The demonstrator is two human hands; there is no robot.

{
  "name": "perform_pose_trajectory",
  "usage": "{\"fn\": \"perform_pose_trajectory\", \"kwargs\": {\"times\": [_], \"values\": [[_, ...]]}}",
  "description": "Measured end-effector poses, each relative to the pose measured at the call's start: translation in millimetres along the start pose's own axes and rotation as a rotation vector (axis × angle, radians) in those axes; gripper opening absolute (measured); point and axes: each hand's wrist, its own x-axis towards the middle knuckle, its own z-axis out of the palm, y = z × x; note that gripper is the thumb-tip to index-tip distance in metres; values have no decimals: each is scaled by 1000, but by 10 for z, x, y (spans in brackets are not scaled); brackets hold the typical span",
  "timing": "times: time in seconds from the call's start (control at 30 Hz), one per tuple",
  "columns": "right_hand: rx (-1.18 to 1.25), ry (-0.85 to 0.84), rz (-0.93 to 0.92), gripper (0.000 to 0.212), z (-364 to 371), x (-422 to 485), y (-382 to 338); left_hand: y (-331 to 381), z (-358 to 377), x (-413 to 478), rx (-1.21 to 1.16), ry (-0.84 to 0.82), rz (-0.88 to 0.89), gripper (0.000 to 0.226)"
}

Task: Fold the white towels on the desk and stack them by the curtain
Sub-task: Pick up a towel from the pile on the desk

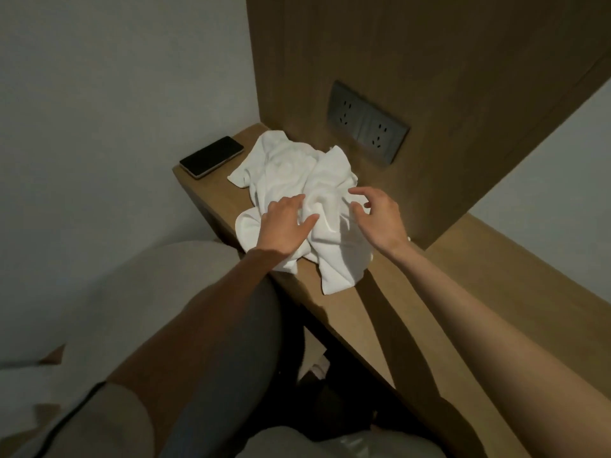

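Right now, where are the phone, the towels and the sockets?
phone (211, 157), head view, middle of its screen.
towels (287, 166), head view, crumpled far part.
sockets (367, 123), head view, middle of the plate.

The bare left forearm (198, 309) and bare right forearm (479, 309) reach from the lower frame toward its middle. The left grip (284, 223) lies palm down, fingers straight and spread. Just right of it, the right grip (377, 214) has loosely curled, parted fingers.
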Motion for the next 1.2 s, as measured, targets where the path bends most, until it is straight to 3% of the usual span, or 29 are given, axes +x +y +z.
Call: {"fn": "perform_pose_trajectory", "kwargs": {"times": [0.17, 0.27, 0.47, 0.6, 0.73, 0.93, 1.1, 1.2], "values": [[-10, -125, -33, 30, 152, 551, 185, 18, 224, 320, -55, 177, -72, 46], [-47, -220, -78, 38, 244, 756, 181, -6, 215, 418, -56, 182, -33, 40], [-170, -241, -107, 18, 277, 935, 103, -39, 163, 412, -77, 205, 17, 31], [-157, -80, -188, 16, 141, 824, 15, 31, 141, 365, -117, 160, 82, 32], [-73, 141, -264, 14, -173, 600, -77, 231, 26, 244, -378, -22, 75, 26], [88, 390, -279, 11, -739, -19, -368, 687, -142, -155, -473, 29, 278, 27], [164, 596, -231, 14, -1216, -772, -501, 1029, -176, -627, -561, -194, 438, 26], [137, 682, -178, 15, -1492, -1261, -437, 1197, -91, -819, -570, -105, 440, 14]]}}
